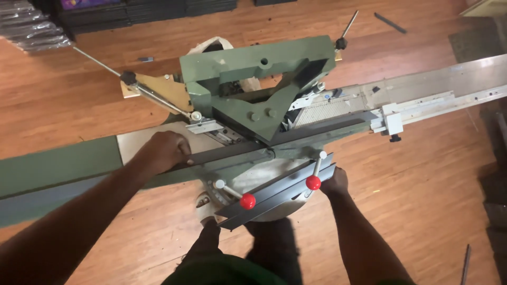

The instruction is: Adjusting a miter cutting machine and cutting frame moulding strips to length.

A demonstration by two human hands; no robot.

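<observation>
A green mitre cutting machine (pixel 253 84) stands on the wooden floor in front of me. A long dark strip of moulding (pixel 232 151) lies along its bed, under the V-shaped head. My left hand (pixel 163 150) is closed on the strip's left part and presses it against the fence. My right hand (pixel 334 182) grips the front right edge of the machine, by a lever with a red ball knob (pixel 313 182). A second red knob (pixel 247 201) sticks out at the front left. Several dark strips (pixel 274 195) lie stacked on the front shelf.
A long grey measuring rail (pixel 438 97) with a sliding stop runs off to the right. A green support arm (pixel 58 166) reaches left. Dark stacked pieces (pixel 142 13) lie at the far wall, and loose strips (pixel 390 22) rest on the floor. My legs are below the machine.
</observation>
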